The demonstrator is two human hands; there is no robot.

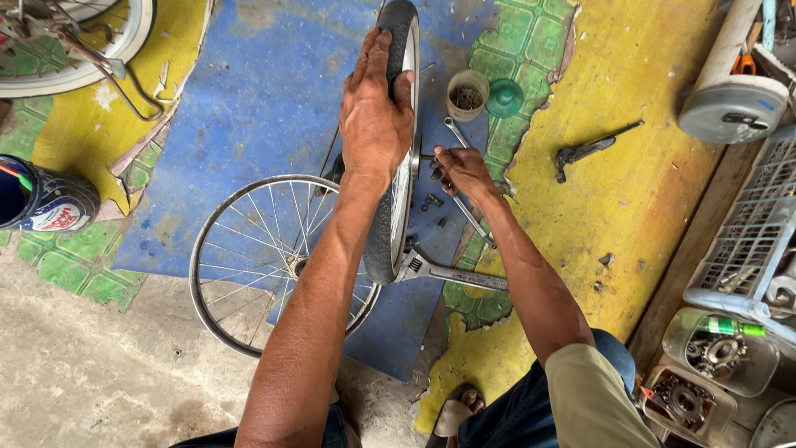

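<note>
A bicycle wheel with a black tyre [390,224] stands upright on edge in the middle of the floor. My left hand [375,108] grips the top of its tyre and steadies it. My right hand [461,170] is at the wheel's hub, fingers pinched on the axle end. A bare spoked rim [249,257] lies flat on the blue mat behind the standing wheel. An adjustable spanner [452,274] lies by the wheel's base. A flat spanner [466,195] lies under my right hand, with small nuts [433,202] next to it.
A small tin of bolts [466,94] and a green lid [504,97] sit beyond the wheel. A dark tool [593,149] lies on the yellow floor. Crates and jars of parts [717,353] line the right edge. A blue bucket [46,199] stands left; another wheel [75,41] top left.
</note>
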